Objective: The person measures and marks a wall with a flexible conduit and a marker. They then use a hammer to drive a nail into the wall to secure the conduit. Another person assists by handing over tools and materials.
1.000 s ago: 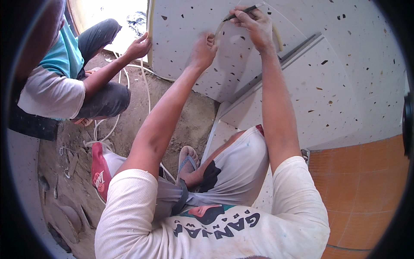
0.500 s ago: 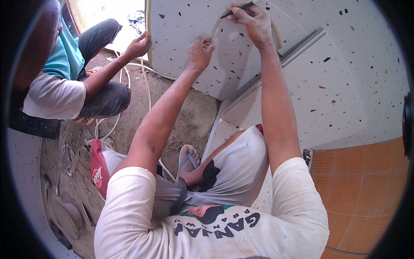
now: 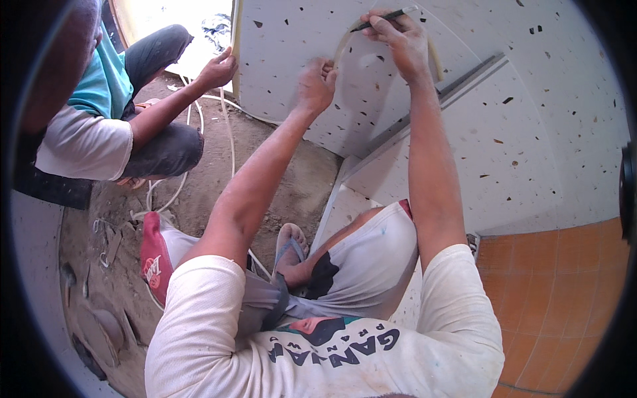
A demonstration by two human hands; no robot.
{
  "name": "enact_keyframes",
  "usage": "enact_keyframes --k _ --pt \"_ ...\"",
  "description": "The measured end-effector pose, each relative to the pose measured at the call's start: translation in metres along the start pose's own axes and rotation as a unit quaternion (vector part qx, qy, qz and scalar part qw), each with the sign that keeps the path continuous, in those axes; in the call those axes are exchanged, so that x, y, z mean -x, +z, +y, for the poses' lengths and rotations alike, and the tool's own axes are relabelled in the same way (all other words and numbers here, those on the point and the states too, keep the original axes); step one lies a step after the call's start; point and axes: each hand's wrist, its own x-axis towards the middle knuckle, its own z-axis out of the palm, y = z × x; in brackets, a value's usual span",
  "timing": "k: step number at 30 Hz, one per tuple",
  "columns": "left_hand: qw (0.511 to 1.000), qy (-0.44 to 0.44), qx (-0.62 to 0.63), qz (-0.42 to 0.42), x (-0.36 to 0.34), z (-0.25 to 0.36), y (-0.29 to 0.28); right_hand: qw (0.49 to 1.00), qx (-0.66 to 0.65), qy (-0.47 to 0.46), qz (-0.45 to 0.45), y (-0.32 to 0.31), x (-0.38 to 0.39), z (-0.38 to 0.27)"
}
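Left hand point(image 3: 317, 86) closed, fingertips pinching a clear tube point(image 3: 435, 60); right hand point(image 3: 401, 43) grips a pen point(image 3: 400, 12), dark tip pointing left; tube arches from left fingers up past right hand, far end hanging right of that wrist; whether right fingers touch it, cannot tell; behind, white speckled wall point(image 3: 285, 50); matching slab point(image 3: 497, 142) right; dirt floor point(image 3: 298, 176) below; orange tiles point(image 3: 551, 285) lower right; crouching co-worker point(image 3: 93, 142) left; versus half a second ago, both grips unchanged, wall slightly further right in view.
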Motion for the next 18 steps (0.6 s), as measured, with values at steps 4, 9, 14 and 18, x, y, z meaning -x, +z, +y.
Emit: enact_keyframes --k 4,9,14,18 --pt "1.0 0.003 -0.014 -0.006 0.0 0.005 -0.004 0.999 0.033 0.003 0.017 0.004 0.004 -0.002" --pt "1.0 -0.01 0.001 -0.007 0.002 0.006 -0.005 0.996 0.087 0.003 0.011 0.007 0.013 -0.008" --pt "1.0 0.007 -0.016 0.003 0.0 0.004 -0.004 0.994 0.106 -0.007 0.003 0.0 0.018 -0.002" --pt "1.0 -0.01 -0.015 -0.002 0.0 0.005 -0.005 0.993 0.121 -0.005 0.005 -0.003 0.02 0.001"
